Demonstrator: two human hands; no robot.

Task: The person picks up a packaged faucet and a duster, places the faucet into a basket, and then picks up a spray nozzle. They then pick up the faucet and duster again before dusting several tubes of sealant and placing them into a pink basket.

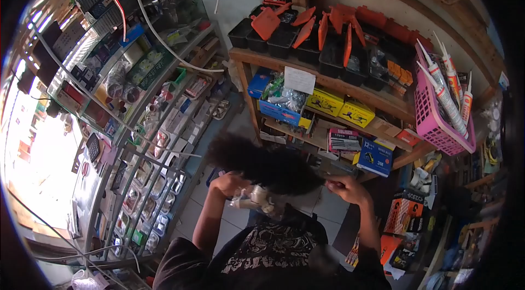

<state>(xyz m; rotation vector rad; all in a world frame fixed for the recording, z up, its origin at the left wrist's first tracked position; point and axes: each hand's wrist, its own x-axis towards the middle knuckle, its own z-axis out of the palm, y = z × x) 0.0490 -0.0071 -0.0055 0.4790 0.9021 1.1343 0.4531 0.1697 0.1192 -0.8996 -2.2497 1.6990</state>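
Forearms (pixel 210 224) reach forward: right hand (pixel 353 191) curled round a black duster's (pixel 268 167) handle (pixel 334 185), left hand (pixel 227 184) beside a clear bag (pixel 256 201), grip impossible to tell.

The right hand (pixel 350 190) grips a black duster (pixel 268 165), the left hand (pixel 228 185) a clear bag (pixel 255 200); far boxes (pixel 331 64) stand open.

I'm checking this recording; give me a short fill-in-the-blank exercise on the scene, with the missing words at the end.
1. The handle of the dark duster is held by the person's ___.
2. Of the person's two hands, the one nearer the bag is the ___.
3. The tubes with long nozzles stand in a basket whose colour is ___.
4. The lids of the black boxes along the shelf are mostly tipped up, so those boxes stand ___.

Missing words: right hand; left hand; pink; open.
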